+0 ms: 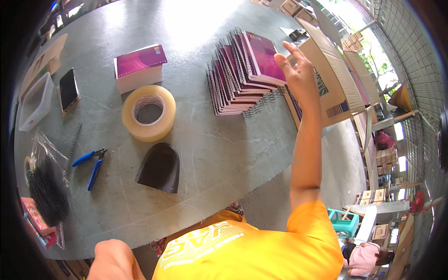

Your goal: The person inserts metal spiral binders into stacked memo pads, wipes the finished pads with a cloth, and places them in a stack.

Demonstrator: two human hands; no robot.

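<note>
My right hand (300,70) is stretched out at the right end of a leaning stack of spiral-bound notebooks (228,79) with purple covers. Its thumb and forefinger are apart beside the top notebook (265,55), and I see nothing gripped between them. Whether the thumb touches the cover's edge cannot be made out. Of my left arm only a bent part (114,261) shows at the lower edge; the left hand is out of the picture. Left of the stack sits a block of purple-covered sheets (140,65). A wide roll of clear tape (128,114) lies just nearer to me.
Blue-handled cutters (95,173), a dark curved piece (159,168), a phone (69,88) and a plastic tray (39,100) lie on the table (224,158). Black spiral coils (48,191) fill a bag at left. An open carton (333,88) stands beyond my right arm. A person in pink (365,259) is behind.
</note>
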